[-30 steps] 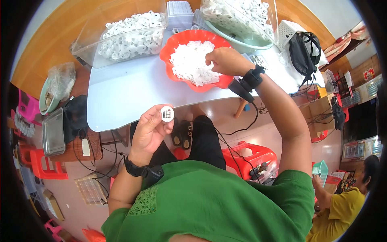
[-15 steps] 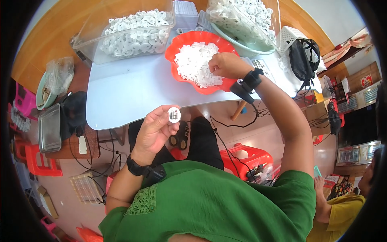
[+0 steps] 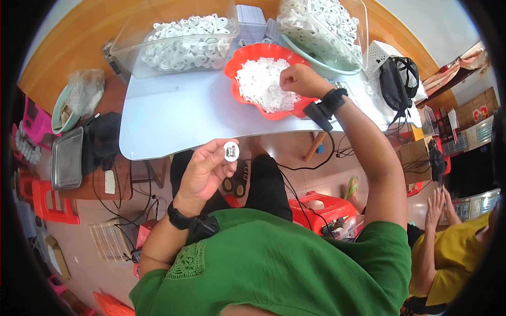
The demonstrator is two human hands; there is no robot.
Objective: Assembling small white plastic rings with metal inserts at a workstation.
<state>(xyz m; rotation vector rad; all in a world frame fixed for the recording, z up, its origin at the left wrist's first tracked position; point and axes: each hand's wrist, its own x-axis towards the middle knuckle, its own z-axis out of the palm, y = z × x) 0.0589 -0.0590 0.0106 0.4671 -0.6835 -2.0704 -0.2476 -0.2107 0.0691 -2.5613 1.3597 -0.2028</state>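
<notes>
Between the thumb and fingers of my left hand (image 3: pixel 203 171) is a small round white plastic part (image 3: pixel 231 151) with metal pieces set in its face. It is held up just off the table's near edge. My right hand (image 3: pixel 304 80) is closed in a pinch at the right side of a red wavy-rimmed bowl (image 3: pixel 230 69). Small flat white plastic pieces (image 3: pixel 259 87) fill that bowl, and the fingertips touch or hover over them. Whatever the right fingers grip is hidden.
On the pale table (image 3: pixel 174 113), a clear bin (image 3: pixel 174 45) of round white parts stands far left. Another filled clear bin (image 3: pixel 321 26) rests in a pale green basin (image 3: pixel 337 68). A black bag (image 3: pixel 395 84) lies at right. A person in yellow (image 3: pixel 448 258) sits at lower right.
The view has shifted slightly. My right hand stays at the bowl and my left keeps its part. At lower right, the other person has leaned in, and both their hands are now raised.
</notes>
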